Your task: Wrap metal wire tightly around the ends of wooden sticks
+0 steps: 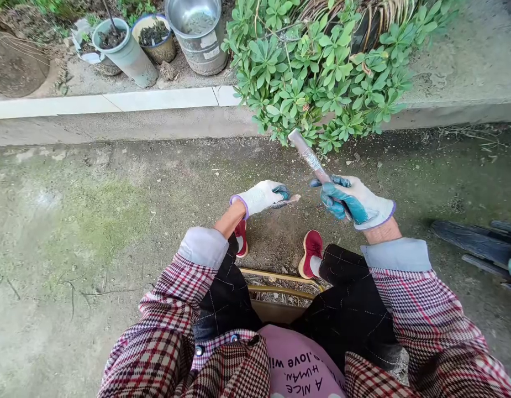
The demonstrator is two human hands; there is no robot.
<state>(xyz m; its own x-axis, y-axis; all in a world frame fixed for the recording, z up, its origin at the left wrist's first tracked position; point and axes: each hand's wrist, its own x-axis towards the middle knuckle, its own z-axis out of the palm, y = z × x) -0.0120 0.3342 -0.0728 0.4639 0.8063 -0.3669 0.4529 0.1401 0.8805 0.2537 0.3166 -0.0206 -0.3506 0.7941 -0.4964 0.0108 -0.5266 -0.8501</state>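
Note:
Both my hands wear white gloves with teal fingertips. My right hand [354,202] is closed around a metal-handled tool [307,155], whose handle end points up and away toward a leafy green plant [321,72]. My left hand [261,196] is closed too, pinching the tool's flat blade tip [290,200] near my right hand. Both hands hover above my red shoes [311,251] and the dirt ground.
I sit on a low stool with a yellow frame [280,276]. A concrete curb [114,102] runs across the back, with several pots [126,50] and a metal bucket [199,33] behind it. Dark objects [474,243] lie at the right.

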